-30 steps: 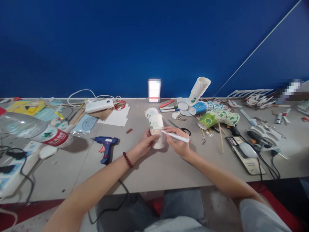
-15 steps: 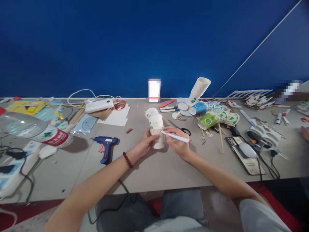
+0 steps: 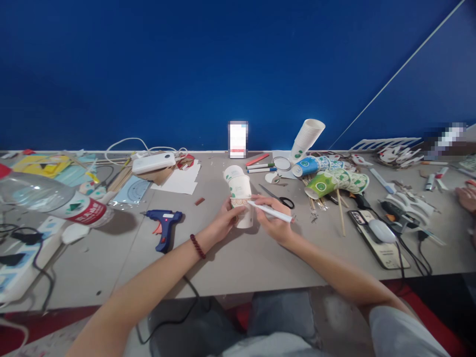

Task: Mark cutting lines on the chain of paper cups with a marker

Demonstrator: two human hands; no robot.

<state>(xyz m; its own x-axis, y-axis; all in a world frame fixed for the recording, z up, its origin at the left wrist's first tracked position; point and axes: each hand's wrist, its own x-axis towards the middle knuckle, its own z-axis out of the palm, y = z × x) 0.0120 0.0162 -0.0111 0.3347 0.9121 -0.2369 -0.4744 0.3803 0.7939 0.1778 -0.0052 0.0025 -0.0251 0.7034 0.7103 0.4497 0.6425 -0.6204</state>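
Note:
A white paper cup (image 3: 241, 193) with green leaf marks and an orange pattern stands upside down on the grey table (image 3: 230, 258), mid-table. My left hand (image 3: 225, 220) is wrapped round its lower left side. My right hand (image 3: 273, 218) grips a white marker pen (image 3: 270, 211) whose tip touches the cup's side. A second white cup (image 3: 231, 172) lies just behind the held one.
A blue glue gun (image 3: 163, 224) lies left of my hands, a clear water bottle (image 3: 52, 198) farther left. Scissors (image 3: 279, 196), a pile of printed paper cups (image 3: 330, 178), wooden sticks and a phone (image 3: 377, 238) sit to the right. Another person's hand (image 3: 467, 197) shows at the right edge.
My hands, cup and pen stay almost still. Another person's hand has come into view at the right edge of the table.

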